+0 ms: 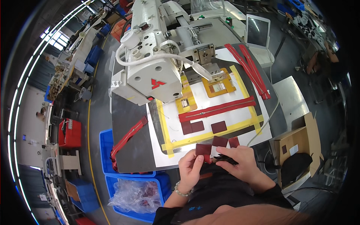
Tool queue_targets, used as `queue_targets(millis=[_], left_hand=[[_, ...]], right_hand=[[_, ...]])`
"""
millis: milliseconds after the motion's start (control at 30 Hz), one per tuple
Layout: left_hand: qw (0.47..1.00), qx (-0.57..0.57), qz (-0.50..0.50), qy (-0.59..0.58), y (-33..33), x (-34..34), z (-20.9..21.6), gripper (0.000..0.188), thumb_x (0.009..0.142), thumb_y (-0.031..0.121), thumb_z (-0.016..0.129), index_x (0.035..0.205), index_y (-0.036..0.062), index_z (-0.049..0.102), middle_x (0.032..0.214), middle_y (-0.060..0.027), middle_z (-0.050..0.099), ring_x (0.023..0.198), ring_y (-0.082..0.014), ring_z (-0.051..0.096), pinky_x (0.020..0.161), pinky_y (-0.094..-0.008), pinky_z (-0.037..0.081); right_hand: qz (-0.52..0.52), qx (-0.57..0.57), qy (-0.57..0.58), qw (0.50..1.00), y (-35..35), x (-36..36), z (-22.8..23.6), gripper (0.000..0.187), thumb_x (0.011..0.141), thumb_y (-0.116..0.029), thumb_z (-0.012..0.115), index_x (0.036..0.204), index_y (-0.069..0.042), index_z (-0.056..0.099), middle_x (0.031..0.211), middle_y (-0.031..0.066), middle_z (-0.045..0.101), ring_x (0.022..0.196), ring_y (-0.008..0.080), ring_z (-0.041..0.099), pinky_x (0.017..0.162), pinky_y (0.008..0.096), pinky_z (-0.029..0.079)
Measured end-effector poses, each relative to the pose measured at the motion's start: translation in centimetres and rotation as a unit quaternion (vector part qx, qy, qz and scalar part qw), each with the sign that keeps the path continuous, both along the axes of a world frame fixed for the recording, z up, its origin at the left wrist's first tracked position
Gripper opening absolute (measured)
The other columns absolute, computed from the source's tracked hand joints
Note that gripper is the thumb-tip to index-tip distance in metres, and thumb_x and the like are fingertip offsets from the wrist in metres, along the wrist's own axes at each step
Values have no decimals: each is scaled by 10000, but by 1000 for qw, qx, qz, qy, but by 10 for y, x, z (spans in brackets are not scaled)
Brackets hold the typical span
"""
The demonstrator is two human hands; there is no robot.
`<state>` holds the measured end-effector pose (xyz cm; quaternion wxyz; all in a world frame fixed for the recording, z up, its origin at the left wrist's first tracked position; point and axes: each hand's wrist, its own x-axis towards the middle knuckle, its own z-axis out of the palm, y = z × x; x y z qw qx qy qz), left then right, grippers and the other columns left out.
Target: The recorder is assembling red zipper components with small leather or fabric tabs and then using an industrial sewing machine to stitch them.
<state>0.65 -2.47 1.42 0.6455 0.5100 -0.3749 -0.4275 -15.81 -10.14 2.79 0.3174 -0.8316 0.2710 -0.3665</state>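
Note:
At the table's near edge, my left hand (190, 168) pinches a small dark red patch (203, 149) between thumb and fingers. Close beside it, my right hand (242, 161) is closed around a small white-and-dark-red piece (215, 152) and something black that I cannot make out. Two more dark red patches, one (219, 141) by my right fingertips and another (234, 142) behind them, show at the table edge. Beyond my hands, dark red patches (219, 127) lie on the white sheet (174, 131) framed with yellow tape. A red zipper strip (217, 108) stretches across the sheet above them.
A large white sewing machine (150, 71) stands over the table, with yellow clamp plates (218, 87) beneath its head. More red zippers (249, 71) lie at right, another (129, 138) at left. Blue bins (167, 187) sit lower left; a cardboard box (311, 131) stands at right.

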Motion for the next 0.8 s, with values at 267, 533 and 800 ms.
queue_targets(millis=[267, 533, 800], left_hand=[[994, 32, -36, -97, 9, 23, 1, 115, 890, 69, 588, 834, -22, 631, 666, 2, 588, 596, -24, 448, 536, -192, 364], [986, 56, -83, -133, 9, 22, 12, 99, 869, 60, 603, 841, -23, 650, 625, -16, 600, 552, -26, 457, 495, -199, 369], [982, 62, -114, -140, 9, 25, 11, 118, 880, 80, 597, 853, -24, 644, 589, -17, 568, 525, -39, 439, 482, -209, 359]], right_hand=[[91, -196, 112, 970, -25, -11, 40, 491, 631, -184, 808, 1100, -192, 663, 574, -57, 480, 455, 111, 399, 469, 246, 320], [136, -297, 164, 931, -34, -2, 42, 456, 681, -193, 758, 1127, -239, 673, 540, -71, 311, 450, 65, 354, 477, 230, 258], [142, -326, 188, 915, -35, -4, 43, 479, 676, -201, 762, 1144, -239, 666, 544, -74, 319, 444, 62, 363, 475, 234, 258]])
